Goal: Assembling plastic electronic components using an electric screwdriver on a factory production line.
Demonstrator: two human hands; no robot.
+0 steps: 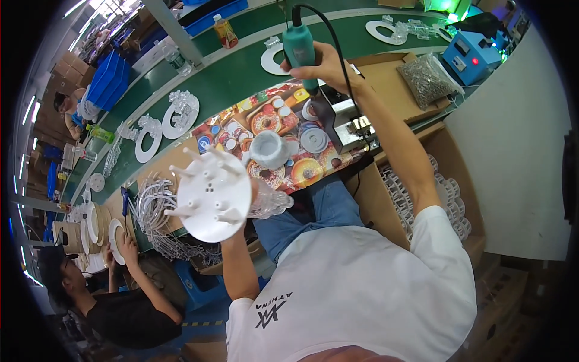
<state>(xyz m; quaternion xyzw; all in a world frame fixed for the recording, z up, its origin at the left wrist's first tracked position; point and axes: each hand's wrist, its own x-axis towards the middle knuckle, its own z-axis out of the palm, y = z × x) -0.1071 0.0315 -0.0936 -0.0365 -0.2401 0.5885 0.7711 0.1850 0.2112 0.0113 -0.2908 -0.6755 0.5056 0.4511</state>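
My right hand (329, 65) is wrapped round a teal electric screwdriver (300, 48), upright, with its black cord looping up and over my wrist. Its tip is down by a dark and silver metal fixture (344, 123) at the mat's right end. In my left hand (257, 193), mostly hidden behind it, is a white round plastic plate (211, 202) with several pegs, tilted toward me. A clear plastic part (271, 202) sticks out behind the plate. Beyond it, a whitish round bowl-like piece (269, 149) and a grey round lid-like piece (314, 140) rest on the patterned mat (295, 114).
White rings with clear parts (181, 114) lie along the green conveyor (235, 66). A bag of small screws (429, 78) and a blue box (472, 54) are at right. Below sits a carton of white parts (446, 187). Cables (160, 211) bundle at left, near a co-worker (120, 308) handling a disc.
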